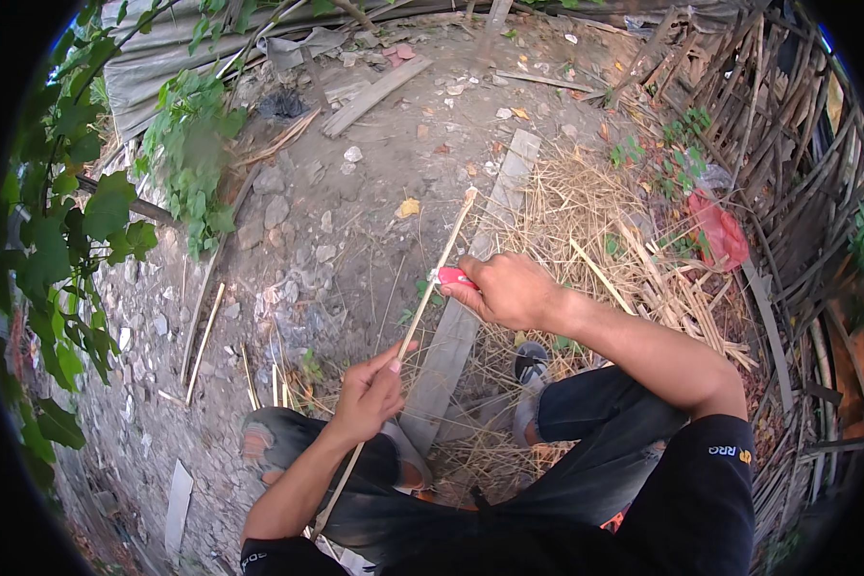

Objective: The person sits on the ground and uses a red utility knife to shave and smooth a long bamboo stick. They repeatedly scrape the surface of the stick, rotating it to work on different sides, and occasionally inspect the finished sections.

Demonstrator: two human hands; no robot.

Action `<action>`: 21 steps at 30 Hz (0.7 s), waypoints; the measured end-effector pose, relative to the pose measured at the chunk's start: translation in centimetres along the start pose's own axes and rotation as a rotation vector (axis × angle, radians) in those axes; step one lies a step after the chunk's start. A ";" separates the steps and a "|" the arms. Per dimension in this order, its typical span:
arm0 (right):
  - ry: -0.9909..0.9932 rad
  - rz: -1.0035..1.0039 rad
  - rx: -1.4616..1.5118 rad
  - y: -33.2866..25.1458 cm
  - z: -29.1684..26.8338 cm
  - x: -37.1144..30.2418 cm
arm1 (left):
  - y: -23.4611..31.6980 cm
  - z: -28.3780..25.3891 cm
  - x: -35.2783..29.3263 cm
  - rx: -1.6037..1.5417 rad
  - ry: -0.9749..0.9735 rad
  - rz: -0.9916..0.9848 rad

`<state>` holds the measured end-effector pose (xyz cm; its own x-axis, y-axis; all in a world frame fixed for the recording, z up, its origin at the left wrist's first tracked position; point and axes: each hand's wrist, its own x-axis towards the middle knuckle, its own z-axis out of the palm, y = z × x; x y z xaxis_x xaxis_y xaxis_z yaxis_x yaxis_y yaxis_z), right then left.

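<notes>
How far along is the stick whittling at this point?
Done: a heap of pale shavings and offcuts lies on the ground beside the plank, which suggests earlier cutting. In hand: the left hand grips the stick low down, and the right hand sets a red-handled knife against its middle. Left: more thin sticks lie on the ground to the left.

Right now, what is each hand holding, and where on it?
Left hand grips the thin bamboo strip near its lower middle. Right hand holds a red-handled knife by the handle, against the strip.
</notes>
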<state>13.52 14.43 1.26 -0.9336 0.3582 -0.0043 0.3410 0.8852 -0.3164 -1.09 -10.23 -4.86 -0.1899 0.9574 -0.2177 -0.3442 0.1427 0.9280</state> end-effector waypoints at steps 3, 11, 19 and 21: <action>0.162 0.133 -0.191 6.7 -2.9 1.4 | -0.1 0.2 0.1 0.057 -0.033 0.010; 0.345 -0.219 -0.080 7.4 -3.6 0.3 | 0.4 0.0 -0.3 -0.160 -0.089 -0.086; 0.542 -0.294 0.034 6.4 -4.2 0.7 | -0.4 0.2 0.1 -0.047 -0.097 -0.102; 0.454 -0.317 -0.032 6.4 -4.9 0.6 | -0.5 0.2 0.0 -0.059 -0.113 -0.094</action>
<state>15.73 21.79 3.88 -0.8527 0.1581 0.4980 0.0604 0.9766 -0.2065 -0.76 -10.27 -5.29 -0.0513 0.9632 -0.2640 -0.4098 0.2207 0.8851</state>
